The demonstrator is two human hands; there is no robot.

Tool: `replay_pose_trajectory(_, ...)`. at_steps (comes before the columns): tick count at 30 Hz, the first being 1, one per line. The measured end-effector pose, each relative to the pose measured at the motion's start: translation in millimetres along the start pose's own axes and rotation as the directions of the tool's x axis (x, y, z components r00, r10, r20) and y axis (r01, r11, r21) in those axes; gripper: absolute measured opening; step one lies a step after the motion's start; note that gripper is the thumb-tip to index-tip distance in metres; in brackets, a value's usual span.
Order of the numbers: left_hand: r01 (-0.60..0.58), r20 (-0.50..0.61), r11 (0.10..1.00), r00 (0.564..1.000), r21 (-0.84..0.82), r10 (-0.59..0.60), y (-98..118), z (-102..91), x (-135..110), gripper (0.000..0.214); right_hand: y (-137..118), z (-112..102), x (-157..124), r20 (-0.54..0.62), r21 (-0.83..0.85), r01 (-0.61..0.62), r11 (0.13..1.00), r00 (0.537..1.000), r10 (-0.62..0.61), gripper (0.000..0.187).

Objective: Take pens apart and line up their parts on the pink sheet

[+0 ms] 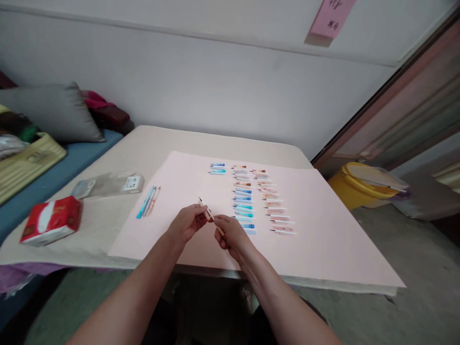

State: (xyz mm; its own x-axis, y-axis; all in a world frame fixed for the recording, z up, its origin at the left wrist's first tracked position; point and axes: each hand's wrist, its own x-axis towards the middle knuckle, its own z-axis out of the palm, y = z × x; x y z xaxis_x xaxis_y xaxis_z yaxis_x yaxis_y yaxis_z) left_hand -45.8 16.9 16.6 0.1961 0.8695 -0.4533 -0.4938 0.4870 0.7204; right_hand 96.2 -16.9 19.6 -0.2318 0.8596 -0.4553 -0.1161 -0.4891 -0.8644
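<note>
Both hands are on one thin pen [210, 215] with an orange barrel: the left hand [187, 223] pinches it near the pointed upper end, and the right hand [232, 234] has its grip closed around the lower end. The pen sits tilted, tip up and to the left, held just above the pink paper sheet [323, 239] that covers most of the table [151, 139].

Right beside the hands, further back, are the rows of pens [251, 199] laid out on the sheet, blue ones in the left columns and pinkish-orange ones to the right (pretty tidy lineup). Off to the left, a few loose pens [148, 201] lie together at the sheet's edge. Past those, a clear plastic package [108, 184] and a red tissue pack [52, 219] sit on the bare table.
</note>
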Motion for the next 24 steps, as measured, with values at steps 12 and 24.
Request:
replay_pose_trajectory(12,-0.062,-0.126,0.998,0.99,0.008,0.063,-1,-2.7,3,0.011,2,4,1,0.012,-0.114,0.017,0.993,1.0,-0.015,0.025)
replay_pose_trajectory(24,-0.039,-0.175,0.998,0.984,-0.055,0.029,9,-17.3,10,0.006,0,-3,6,0.083,0.375,-0.041,0.926,0.996,0.01,0.02)
